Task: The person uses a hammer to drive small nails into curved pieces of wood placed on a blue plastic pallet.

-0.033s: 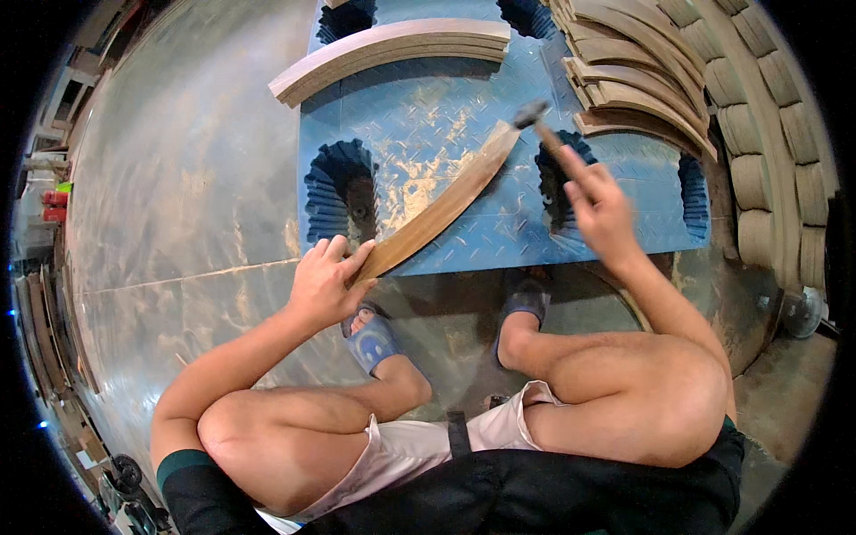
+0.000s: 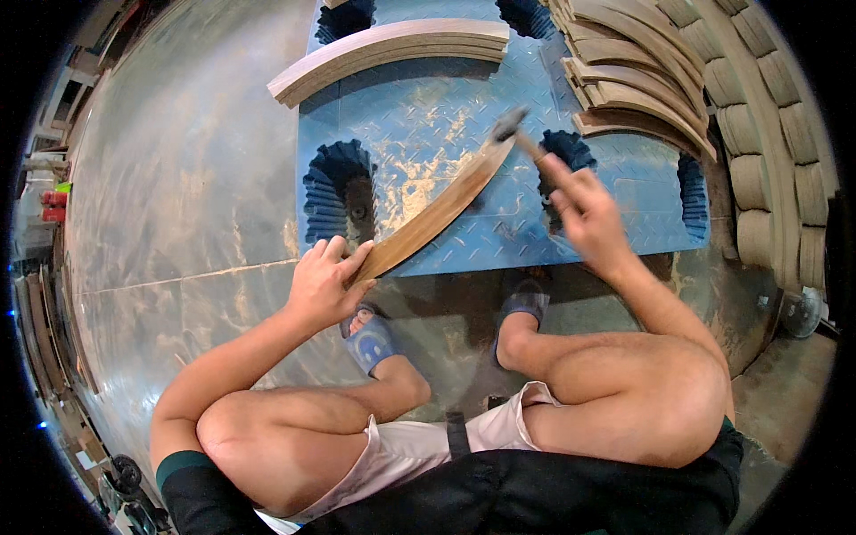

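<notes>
Presently catalogued, by clock position from the picture's centre:

1. Blue tread-plate platform (image 2: 606,223), 12 o'clock: a patterned metal surface with scalloped cut-outs along its edges; paint worn to bare metal near the middle.
2. Stack of curved wooden pieces (image 2: 392,45), 11 o'clock: lying across the platform's far left corner, arching toward the person.
3. Pile of curved slats (image 2: 633,80), 1 o'clock: several thin arcs heaped on the platform's far right part, near the hammer head.
4. Curved segmented wall (image 2: 767,178), 2 to 3 o'clock: padded blocks in a row, beside the platform.
5. Shiny metal floor (image 2: 178,196), 9 to 10 o'clock.
6. Curved wooden strip (image 2: 437,214), centre: lies slanting on the platform from 7 o'clock to 1 o'clock, its near end overhanging the platform's front edge.
7. Left hand (image 2: 325,281), 8 o'clock: fingers wrapped over the strip's near end, thumb on top, forearm running down to the lower left.
8. Right hand (image 2: 584,214), 2 o'clock: closed around the handle of a hammer (image 2: 517,134), wrist raised; hammer head at the strip's far tip, contact uncertain.
9. Blue sandals (image 2: 370,343), 6 o'clock: on the person's feet, knees bent in a squat before the platform.
</notes>
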A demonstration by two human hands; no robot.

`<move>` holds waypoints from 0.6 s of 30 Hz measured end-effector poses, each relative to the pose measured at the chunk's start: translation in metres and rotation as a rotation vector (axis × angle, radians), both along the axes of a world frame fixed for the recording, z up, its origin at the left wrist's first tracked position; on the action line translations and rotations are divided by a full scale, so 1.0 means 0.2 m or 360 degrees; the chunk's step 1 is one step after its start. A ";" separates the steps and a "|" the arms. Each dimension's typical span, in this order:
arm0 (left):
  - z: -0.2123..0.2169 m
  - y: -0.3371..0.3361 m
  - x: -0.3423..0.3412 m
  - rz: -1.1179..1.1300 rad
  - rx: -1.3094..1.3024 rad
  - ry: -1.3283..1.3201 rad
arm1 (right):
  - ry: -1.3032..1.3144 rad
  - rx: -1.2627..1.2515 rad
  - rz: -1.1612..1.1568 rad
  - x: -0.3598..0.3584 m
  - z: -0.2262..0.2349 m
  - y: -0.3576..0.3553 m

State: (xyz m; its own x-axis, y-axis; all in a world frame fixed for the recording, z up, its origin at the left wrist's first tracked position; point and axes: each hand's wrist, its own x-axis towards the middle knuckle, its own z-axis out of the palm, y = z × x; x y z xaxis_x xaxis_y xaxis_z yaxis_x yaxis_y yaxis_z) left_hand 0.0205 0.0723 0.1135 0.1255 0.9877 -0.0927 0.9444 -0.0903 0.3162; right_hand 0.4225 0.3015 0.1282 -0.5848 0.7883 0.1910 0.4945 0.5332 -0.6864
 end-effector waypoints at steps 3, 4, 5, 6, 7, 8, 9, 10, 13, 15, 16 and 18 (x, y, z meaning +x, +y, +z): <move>-0.02 0.02 0.01 -0.0024 0.0007 -0.0023 | -0.0181 -0.0159 0.0298 -0.06 0.03 -0.15; -0.02 0.02 0.01 -0.0020 0.0007 -0.0024 | -0.0144 -0.0169 0.0328 -0.07 0.01 -0.15; -0.01 0.01 0.00 -0.0016 0.0008 -0.0026 | -0.0108 -0.0179 0.0358 -0.07 -0.01 -0.15; -0.01 0.01 0.00 -0.0009 0.0009 -0.0030 | -0.0073 -0.0189 0.0390 -0.08 -0.04 -0.15; -0.01 0.01 0.00 -0.0024 0.0015 -0.0040 | 0.0019 -0.0548 0.0246 -0.05 -0.08 -0.11; -0.02 0.02 0.00 -0.0040 0.0023 -0.0051 | 0.0112 -0.0905 0.0097 0.02 -0.12 -0.05; -0.02 0.01 0.00 -0.0042 0.0030 -0.0058 | 0.0204 -0.1259 -0.0043 0.06 -0.15 0.03; -0.02 0.01 -0.01 -0.0040 0.0031 -0.0051 | 0.0287 -0.1338 -0.0190 0.08 -0.13 0.09; -0.02 0.00 -0.01 -0.0044 0.0035 -0.0023 | 0.0437 -0.1402 -0.0459 0.13 -0.13 0.33; -0.03 0.01 -0.01 -0.0066 0.0060 -0.0002 | 0.0508 -0.1341 -0.0465 0.10 -0.11 0.37; -0.03 0.02 -0.01 -0.0068 0.0057 0.0003 | 0.0485 -0.1371 -0.0480 0.08 -0.12 0.36; -0.02 0.04 0.01 -0.0083 0.0053 0.0013 | 0.0163 -0.1505 -0.0355 0.12 -0.17 0.36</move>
State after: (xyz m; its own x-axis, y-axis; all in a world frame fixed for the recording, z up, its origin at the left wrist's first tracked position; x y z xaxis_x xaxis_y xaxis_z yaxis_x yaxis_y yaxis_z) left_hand 0.0216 0.0799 0.1093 0.1765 0.9824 -0.0610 0.9406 -0.1501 0.3047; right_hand 0.4457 0.3743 0.0934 -0.4193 0.7330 -0.5357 0.4312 -0.3585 -0.8280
